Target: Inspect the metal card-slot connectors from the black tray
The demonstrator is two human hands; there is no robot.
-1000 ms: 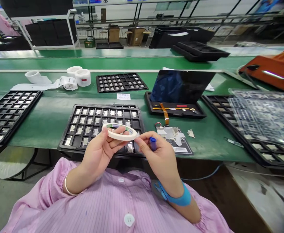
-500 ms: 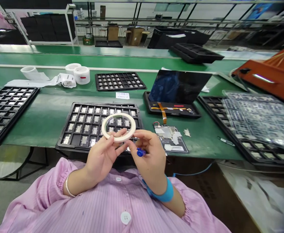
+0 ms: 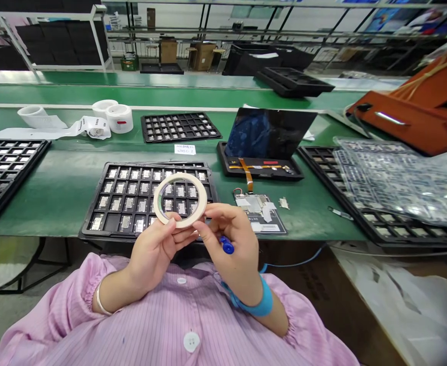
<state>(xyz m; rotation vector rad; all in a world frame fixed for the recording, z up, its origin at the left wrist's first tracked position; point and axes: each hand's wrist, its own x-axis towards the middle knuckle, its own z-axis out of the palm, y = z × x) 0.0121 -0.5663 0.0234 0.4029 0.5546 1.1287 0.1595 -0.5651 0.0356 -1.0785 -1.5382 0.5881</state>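
Note:
My left hand (image 3: 156, 249) grips a thin cream roll of tape (image 3: 180, 199) by its lower edge and holds it nearly upright, its hole facing me. My right hand (image 3: 229, 244) is closed around a small blue tool (image 3: 227, 246), and its thumb and forefinger touch the roll's lower right rim. Both hands hover over the near edge of a black compartment tray (image 3: 147, 195) filled with small metal parts. A small circuit board with tape pieces (image 3: 259, 211) lies on the green bench just right of the tray.
A black screen panel (image 3: 271, 134) leans on a black fixture behind the board. More black trays (image 3: 179, 127) lie at the left, back and right, and clear blister sheets (image 3: 394, 178) cover the right one. White label rolls (image 3: 118, 117) sit at back left, an orange case (image 3: 417, 114) at far right.
The tape roll has tipped from nearly flat to nearly upright, facing me. The right hand has shifted down to the roll's lower rim, and the blue tool now points down.

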